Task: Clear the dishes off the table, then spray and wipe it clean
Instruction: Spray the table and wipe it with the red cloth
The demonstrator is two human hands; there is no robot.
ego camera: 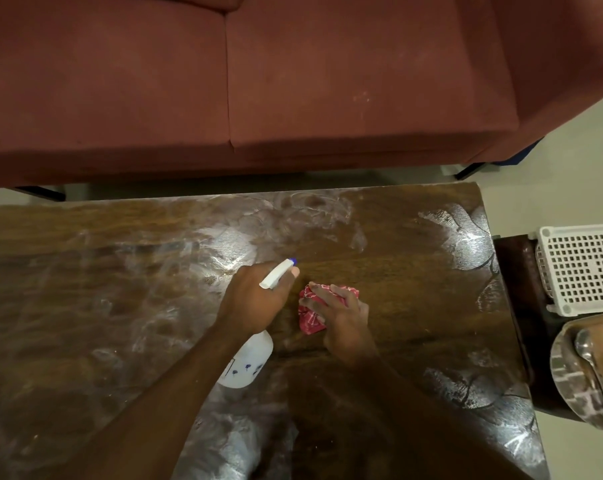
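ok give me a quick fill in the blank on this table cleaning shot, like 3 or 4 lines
1. The left hand grips a white ____ bottle.
2. The right hand presses a crumpled ____ cloth onto the table.
3. Beyond the table's far edge stands a red ____.
4. The white slotted basket sits off the table's ____ side.

Missing words: spray; red; sofa; right

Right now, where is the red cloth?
In the head view the red cloth lies bunched on the wooden table, just right of centre, under the right hand, beside the spray bottle.
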